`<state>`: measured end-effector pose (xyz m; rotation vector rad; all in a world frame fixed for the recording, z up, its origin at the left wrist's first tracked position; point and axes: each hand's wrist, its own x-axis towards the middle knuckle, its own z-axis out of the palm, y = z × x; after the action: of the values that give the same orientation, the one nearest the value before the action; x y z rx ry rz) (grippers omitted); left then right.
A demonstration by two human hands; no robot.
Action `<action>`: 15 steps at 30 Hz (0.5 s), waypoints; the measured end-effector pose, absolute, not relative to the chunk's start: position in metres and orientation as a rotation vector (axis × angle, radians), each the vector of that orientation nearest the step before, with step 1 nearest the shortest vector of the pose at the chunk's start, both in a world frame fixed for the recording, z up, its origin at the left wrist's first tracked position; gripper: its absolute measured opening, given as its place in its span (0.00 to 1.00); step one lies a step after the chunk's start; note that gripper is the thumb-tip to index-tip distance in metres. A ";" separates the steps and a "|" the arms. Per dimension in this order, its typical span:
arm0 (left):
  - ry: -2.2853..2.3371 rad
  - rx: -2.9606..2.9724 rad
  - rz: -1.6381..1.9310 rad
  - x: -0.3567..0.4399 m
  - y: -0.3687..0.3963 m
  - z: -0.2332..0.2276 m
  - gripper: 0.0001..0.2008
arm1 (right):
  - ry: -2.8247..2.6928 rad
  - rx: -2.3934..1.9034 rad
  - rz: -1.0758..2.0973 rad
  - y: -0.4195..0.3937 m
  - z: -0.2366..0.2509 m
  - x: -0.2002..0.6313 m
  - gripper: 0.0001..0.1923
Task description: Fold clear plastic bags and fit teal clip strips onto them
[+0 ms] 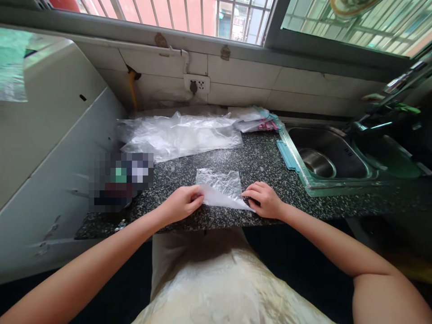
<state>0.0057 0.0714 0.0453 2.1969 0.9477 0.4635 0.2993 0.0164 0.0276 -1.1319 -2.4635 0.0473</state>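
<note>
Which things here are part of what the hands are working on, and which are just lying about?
In hand:
- small clear plastic bag, pinched at its near edge by left hand and right hand

Lying about:
- pile of clear plastic sheets
- packets with pink and teal edges
- steel sink
- wall socket

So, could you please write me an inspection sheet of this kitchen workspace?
Surface: dark speckled stone counter, dry-looking.
Job's things: small clear plastic bag lying flat near the front edge.
Clutter: crumpled plastic sheeting behind; stack of bags by the wall; blurred item at left.
Grippers: left hand pinches the bag's left corner; right hand pinches its right corner.
Cables: nothing seen; wall socket only.
Surroundings: steel sink right, barred window above.
</note>
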 end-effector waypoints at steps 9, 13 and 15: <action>1.082 2.051 0.531 0.007 0.074 0.040 0.12 | -2.359 -1.168 0.219 0.026 0.018 0.293 0.08; 1.154 2.110 0.646 0.004 0.074 0.039 0.13 | -2.304 -1.300 0.293 0.028 0.021 0.290 0.10; 1.163 2.151 0.697 0.003 0.074 0.037 0.13 | -2.309 -1.370 0.301 0.027 0.024 0.288 0.11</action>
<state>0.0028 0.0735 0.0373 2.1512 1.1627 0.6968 0.2884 0.0273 0.0236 -1.3703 -2.3090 0.3005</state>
